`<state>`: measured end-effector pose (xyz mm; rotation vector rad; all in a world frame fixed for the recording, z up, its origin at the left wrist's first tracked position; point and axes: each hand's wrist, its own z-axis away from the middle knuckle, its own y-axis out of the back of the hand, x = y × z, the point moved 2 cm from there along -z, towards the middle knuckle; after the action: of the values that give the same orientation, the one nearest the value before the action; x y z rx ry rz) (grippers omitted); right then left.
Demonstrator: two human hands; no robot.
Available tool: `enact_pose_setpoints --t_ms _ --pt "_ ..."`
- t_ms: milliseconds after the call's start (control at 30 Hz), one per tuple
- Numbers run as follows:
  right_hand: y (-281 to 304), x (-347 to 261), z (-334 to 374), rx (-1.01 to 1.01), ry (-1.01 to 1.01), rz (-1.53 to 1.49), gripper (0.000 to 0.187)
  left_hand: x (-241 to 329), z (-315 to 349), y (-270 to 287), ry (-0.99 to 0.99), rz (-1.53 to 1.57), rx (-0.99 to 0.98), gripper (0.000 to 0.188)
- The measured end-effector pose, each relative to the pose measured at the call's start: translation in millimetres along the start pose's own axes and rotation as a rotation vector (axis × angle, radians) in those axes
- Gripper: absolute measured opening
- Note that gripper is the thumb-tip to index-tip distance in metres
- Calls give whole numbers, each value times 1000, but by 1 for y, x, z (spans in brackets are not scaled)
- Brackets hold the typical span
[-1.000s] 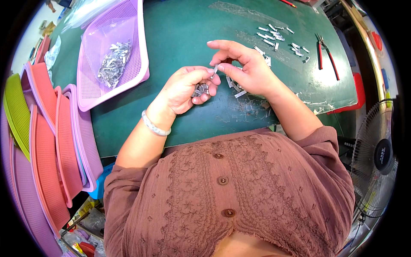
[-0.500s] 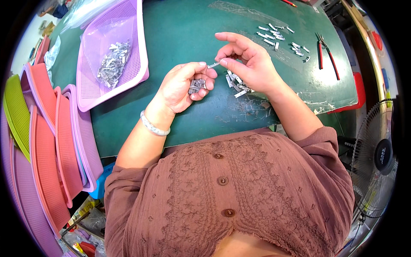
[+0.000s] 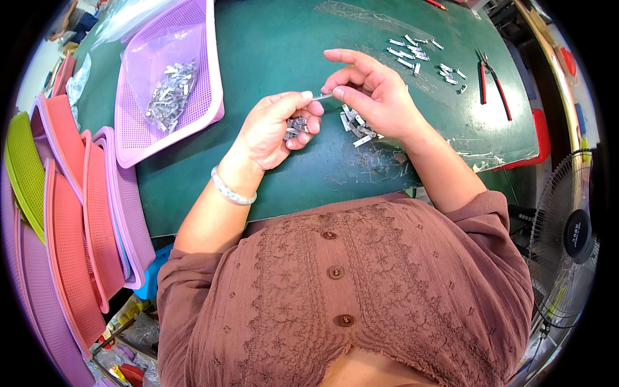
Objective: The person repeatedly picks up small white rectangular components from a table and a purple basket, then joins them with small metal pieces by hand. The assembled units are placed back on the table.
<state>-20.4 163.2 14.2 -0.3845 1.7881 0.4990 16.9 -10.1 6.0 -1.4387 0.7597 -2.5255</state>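
Note:
Over the green table, my left hand [image 3: 274,129] is closed around a cluster of small grey metal pieces [image 3: 296,127] in its palm. Its thumb and forefinger also pinch one end of a slim silvery metal piece [image 3: 322,97]. The thumb and forefinger of my right hand [image 3: 374,97] grip the other end of that piece. Below my right hand lies a pile of similar metal pieces [image 3: 355,126], partly covered by the hand. Farther right, several more metal pieces [image 3: 410,53] are scattered on the table. What each piece is cannot be made out.
A pink mesh basket [image 3: 216,77] at the left holds a clear bag of metal pieces [image 3: 171,97]. Red-handled pliers [image 3: 493,87] lie at the right. Stacked plastic baskets [image 3: 84,238] stand left of the table [image 3: 271,45]; a fan [image 3: 570,235] stands at the right.
The pinched piece has turned slightly between my fingertips, and my left thumb has straightened a little. Both arms stay in place.

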Motion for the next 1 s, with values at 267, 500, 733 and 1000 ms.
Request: enact_pose_setpoints --t_ms 267,500,733,1000 --pt "-1 0 0 7 -20 -28 42 0 0 0 -37 -3 -12 22" --pt "0 1 0 -8 -35 -111 45 -1 -1 1 -64 -21 -23 18" --pt "0 2 0 -11 -40 -142 49 -1 -1 -1 -94 -103 42 14" --pt "-1 3 -1 12 -29 -148 46 0 1 -3 -115 -145 67 10"
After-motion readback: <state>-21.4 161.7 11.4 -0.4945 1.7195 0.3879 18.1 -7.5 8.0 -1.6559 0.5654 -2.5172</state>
